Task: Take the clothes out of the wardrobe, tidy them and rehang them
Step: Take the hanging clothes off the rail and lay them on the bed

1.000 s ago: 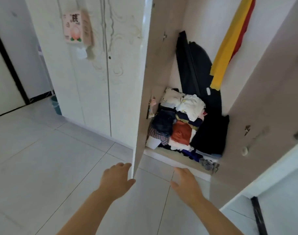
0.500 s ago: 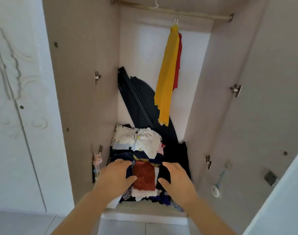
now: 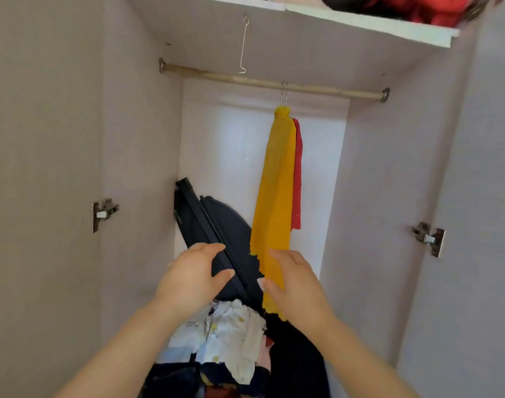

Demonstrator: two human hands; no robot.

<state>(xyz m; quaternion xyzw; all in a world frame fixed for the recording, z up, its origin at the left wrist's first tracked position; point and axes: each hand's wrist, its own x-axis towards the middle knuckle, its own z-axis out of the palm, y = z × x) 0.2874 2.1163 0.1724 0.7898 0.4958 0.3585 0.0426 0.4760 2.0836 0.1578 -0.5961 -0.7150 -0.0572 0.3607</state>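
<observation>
Two hands are held over the folded-clothes pile (image 3: 231, 337), fingers relaxed, gripping nothing; left hand (image 3: 191, 275) fronts a dark folded frame (image 3: 216, 225), right hand (image 3: 295, 285) overlaps the lower edge of the yellow garment (image 3: 275, 196), contact unclear. Garment hangs with long axis vertical, running up and away from the right fingers, red garment (image 3: 298, 173) just behind it. Hanger hooks (image 3: 284, 93) sit on the rail (image 3: 216, 77), well above; right hand nearer.

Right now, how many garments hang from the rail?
2: the yellow garment on the rail, right of middle, and the red garment behind it, partly covered. Others may be hidden.
</observation>
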